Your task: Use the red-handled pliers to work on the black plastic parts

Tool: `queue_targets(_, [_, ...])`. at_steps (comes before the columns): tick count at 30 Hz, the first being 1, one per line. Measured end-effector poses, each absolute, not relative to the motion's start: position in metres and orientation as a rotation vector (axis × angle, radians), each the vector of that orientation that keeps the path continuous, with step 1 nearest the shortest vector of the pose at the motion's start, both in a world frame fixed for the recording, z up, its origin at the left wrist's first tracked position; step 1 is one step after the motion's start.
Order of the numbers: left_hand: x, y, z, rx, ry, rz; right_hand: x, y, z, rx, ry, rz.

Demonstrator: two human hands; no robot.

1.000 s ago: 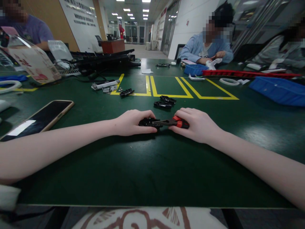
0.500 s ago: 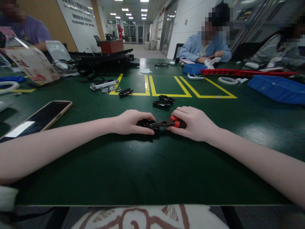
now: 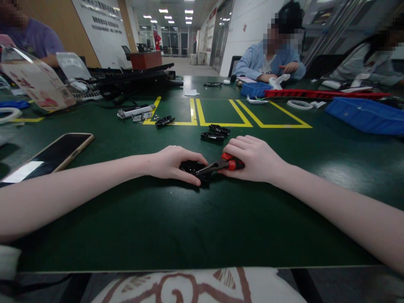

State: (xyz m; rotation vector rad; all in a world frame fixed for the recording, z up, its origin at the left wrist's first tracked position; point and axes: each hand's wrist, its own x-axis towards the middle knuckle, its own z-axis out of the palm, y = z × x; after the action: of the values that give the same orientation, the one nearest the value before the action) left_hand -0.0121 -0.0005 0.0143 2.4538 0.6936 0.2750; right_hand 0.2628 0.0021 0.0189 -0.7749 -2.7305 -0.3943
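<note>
Between thumb and fingers, my left hand grips a glossy black plastic part low over the green table. My right hand is wrapped round the red and black handles of long-nose pliers. The jaws of the pliers point left and down and meet the black part; whether they pinch a piece of it I cannot tell. Just beyond my hands lie two similar black parts, and another black part rests farther left.
A phone lies by my left forearm. White and metal pieces sit near yellow tape lines. At the right stand a blue bin and a white ring. A person in light blue sits across the table.
The pliers have tilted more steeply, with their handles raised and their tips lower on the black part. My left thumb has shifted slightly down, and the part has turned a little.
</note>
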Motion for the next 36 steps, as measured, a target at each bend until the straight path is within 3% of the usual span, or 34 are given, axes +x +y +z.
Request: queue_targets(36, [-0.0064,-0.0063,0.016,2.549,0.829,0.277,0.2683,0.0074,0.019,-0.855,-2.739,-0.459])
